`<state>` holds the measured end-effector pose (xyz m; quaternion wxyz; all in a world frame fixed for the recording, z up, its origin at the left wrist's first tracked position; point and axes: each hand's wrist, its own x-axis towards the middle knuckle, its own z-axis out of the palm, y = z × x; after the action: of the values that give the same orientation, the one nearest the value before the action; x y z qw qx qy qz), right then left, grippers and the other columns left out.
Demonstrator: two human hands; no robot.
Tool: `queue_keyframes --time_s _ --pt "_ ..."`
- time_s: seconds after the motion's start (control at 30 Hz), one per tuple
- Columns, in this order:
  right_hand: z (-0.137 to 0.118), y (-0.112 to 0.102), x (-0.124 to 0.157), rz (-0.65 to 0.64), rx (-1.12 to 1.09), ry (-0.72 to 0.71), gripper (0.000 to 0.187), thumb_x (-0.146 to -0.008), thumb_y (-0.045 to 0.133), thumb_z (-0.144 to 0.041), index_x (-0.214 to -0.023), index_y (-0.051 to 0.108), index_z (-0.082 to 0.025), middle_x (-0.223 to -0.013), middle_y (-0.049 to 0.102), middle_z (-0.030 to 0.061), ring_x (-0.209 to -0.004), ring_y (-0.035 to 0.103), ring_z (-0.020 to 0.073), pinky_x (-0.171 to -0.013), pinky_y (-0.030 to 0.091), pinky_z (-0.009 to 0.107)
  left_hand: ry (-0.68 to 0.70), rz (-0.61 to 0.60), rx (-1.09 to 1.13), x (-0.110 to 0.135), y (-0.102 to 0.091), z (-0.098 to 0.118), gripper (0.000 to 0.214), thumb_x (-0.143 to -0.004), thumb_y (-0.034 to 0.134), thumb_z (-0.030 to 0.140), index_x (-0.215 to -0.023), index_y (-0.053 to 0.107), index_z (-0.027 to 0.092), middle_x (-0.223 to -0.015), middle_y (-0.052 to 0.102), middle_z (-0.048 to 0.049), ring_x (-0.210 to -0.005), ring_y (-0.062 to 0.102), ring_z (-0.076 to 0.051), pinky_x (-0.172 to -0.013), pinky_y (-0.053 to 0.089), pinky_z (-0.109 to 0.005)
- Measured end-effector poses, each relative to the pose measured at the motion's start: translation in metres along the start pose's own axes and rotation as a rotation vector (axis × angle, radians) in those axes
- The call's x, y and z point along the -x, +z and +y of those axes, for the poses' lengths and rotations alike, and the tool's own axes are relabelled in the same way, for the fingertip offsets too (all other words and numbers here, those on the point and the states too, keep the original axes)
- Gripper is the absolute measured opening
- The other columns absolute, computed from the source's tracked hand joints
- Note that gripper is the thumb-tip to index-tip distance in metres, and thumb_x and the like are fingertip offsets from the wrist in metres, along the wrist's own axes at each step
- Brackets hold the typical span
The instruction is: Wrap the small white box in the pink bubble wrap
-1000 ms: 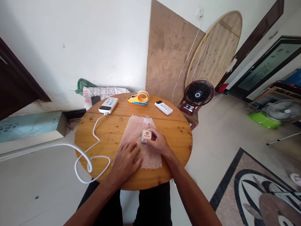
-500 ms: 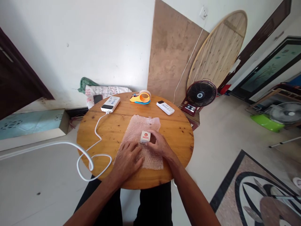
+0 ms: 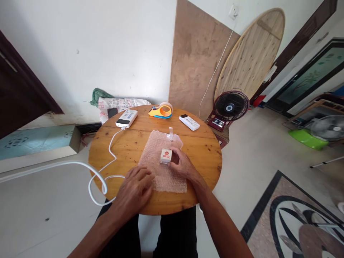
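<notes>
A small white box with red print sits on a sheet of pinkish bubble wrap. My right hand has its thumb and fingers at the box's right side, gripping it. Over the lower left edge of the wrap lies my left hand, palm down, fingers loosely bent and nothing visible in them; the wrap's near left corner is hidden under it. A clear strip of tape sticks up at the wrap's far edge.
On the round wooden table are an orange tape dispenser, a white power bank with a white cable, and a second white device. A black fan stands beyond the table's right edge.
My left hand has moved left and toward me, away from the box. The tape strip at the wrap's far edge now stands higher. My right hand stays at the box.
</notes>
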<state>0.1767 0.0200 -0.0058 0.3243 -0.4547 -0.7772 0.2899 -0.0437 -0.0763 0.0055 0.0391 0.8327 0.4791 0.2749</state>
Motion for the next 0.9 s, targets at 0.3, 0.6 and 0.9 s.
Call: queue_keyframes --time_s 0.3,0.6,0.9 --pt "0.0 0.001 0.0 0.014 -0.019 0.008 0.057 -0.066 0.064 -0.016 -0.121 0.051 -0.022 -0.12 0.06 0.0073 -0.109 0.056 0.0245 -0.096 0.041 0.04 0.083 -0.178 -0.119 -0.002 -0.007 0.005 0.016 -0.08 0.05 0.01 -0.077 0.061 0.021 -0.087 0.063 -0.0028 -0.087 0.057 -0.02 -0.092 0.039 -0.04" --pt "0.0 0.001 0.0 0.005 -0.001 0.003 0.057 -0.067 0.064 -0.016 -0.121 0.051 -0.021 -0.121 0.06 0.0076 -0.11 0.055 0.0247 -0.096 0.041 0.039 0.067 -0.199 -0.22 -0.006 -0.002 0.008 0.017 -0.081 0.046 0.01 -0.072 0.059 0.018 -0.084 0.061 -0.006 -0.083 0.055 -0.022 -0.081 0.041 -0.039" --pt "0.0 -0.001 0.002 0.006 -0.012 0.001 0.061 -0.068 0.066 -0.019 -0.126 0.048 -0.022 -0.121 0.059 0.0075 -0.11 0.055 0.0246 -0.097 0.041 0.039 0.057 -0.308 -0.262 -0.01 -0.006 0.014 0.017 -0.077 0.046 0.009 -0.075 0.06 0.018 -0.088 0.062 -0.0062 -0.086 0.056 -0.024 -0.082 0.041 -0.041"
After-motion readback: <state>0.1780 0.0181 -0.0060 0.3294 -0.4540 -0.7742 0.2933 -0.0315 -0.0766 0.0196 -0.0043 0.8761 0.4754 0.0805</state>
